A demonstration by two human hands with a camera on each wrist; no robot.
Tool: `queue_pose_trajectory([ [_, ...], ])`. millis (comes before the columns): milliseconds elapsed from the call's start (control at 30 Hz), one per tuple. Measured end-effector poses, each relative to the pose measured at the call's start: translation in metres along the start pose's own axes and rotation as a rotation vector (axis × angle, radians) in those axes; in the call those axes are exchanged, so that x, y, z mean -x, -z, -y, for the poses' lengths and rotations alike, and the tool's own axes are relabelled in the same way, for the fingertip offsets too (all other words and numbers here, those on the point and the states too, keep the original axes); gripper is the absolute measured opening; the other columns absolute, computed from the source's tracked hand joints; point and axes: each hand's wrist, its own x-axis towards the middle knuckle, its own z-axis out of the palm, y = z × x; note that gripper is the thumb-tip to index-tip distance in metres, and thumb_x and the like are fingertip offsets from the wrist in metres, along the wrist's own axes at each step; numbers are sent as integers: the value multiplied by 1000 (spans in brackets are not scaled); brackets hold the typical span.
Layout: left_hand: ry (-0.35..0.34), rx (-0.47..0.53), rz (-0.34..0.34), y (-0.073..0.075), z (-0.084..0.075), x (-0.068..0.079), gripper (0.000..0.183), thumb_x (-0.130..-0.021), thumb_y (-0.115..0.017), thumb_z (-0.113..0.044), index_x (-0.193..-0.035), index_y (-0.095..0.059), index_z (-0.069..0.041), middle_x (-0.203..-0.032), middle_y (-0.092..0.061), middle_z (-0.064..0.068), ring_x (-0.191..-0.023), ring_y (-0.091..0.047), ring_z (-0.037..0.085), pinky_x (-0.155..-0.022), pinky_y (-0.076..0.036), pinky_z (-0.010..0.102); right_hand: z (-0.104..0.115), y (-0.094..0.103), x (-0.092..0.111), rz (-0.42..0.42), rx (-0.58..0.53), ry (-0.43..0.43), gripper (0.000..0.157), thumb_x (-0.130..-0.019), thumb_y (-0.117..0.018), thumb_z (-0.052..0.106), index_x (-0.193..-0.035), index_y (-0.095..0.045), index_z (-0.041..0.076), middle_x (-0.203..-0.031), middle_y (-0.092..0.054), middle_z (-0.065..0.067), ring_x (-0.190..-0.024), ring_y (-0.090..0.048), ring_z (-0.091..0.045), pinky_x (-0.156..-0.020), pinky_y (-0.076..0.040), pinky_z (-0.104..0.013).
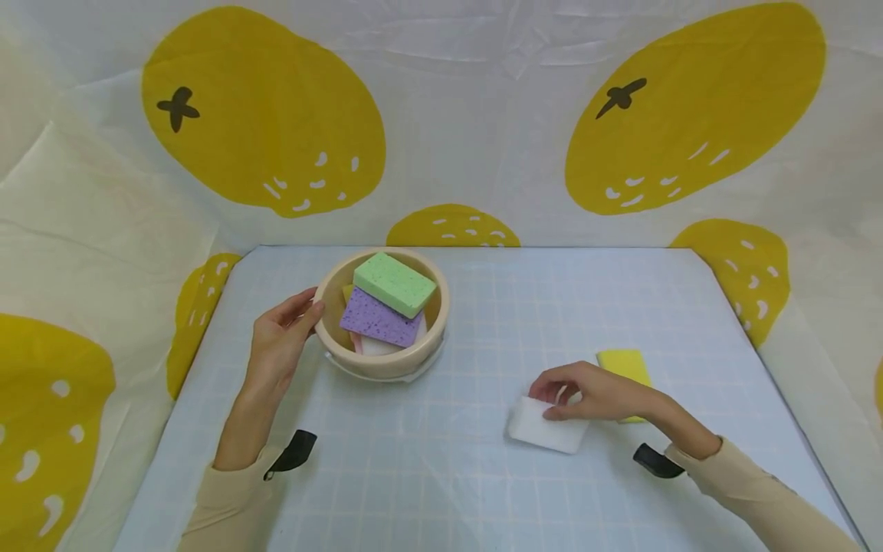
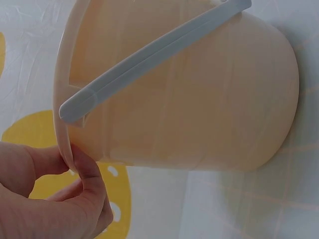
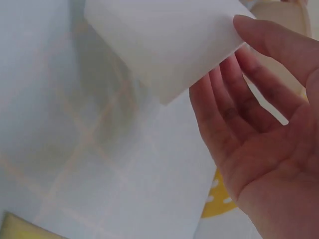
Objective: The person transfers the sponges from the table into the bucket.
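Observation:
A beige bucket (image 1: 391, 369) with a pale grey handle (image 2: 154, 57) stands at the left back of the table. Inside it lie a green sponge (image 1: 395, 284), a purple sponge (image 1: 379, 317) and other pieces partly hidden beneath. My left hand (image 1: 279, 341) pinches the bucket's rim between thumb and fingers on its left side. At right of centre, my right hand (image 1: 586, 391) pinches a white sponge (image 1: 548, 425) by its edge; in the right wrist view the white sponge (image 3: 164, 40) is raised off the table. Just behind that hand lies a yellow sponge (image 1: 624, 366), partly covered by it.
A pale blue checked cloth (image 1: 414, 475) covers the table. White fabric with yellow fruit prints (image 1: 476, 115) hangs behind and along both sides. Black straps (image 1: 293, 452) stick out near both wrists.

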Motion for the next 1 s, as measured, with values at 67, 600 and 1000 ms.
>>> queue_pose_trajectory([
  [67,-4,-16,-2,0,0,0,53,-86,-70,-26,-133,-55,-7,-116,-54,6,-98,-59,11,-80,-51,14,3,3,-2,-9,-27,-16,32,-86,-71,28,-116,-63,20,-105,-65,6,-91,-61,-13,-82,-55,-30],
  [600,26,-18,-14,0,0,0,53,-85,-71,-27,-133,-56,-9,-117,-54,5,-99,-58,11,-80,-51,14,26,21,-18,-119,-109,11,32,-85,-72,25,-115,-62,18,-106,-64,0,-95,-61,-17,-80,-56,-31],
  [1000,8,-14,-8,-1,-1,0,52,-86,-70,-26,-133,-55,-9,-117,-54,6,-99,-58,11,-80,-51,13,54,30,-32,-194,-168,1,29,-85,-73,21,-112,-64,17,-107,-64,-2,-97,-61,-19,-78,-57,-35],
])
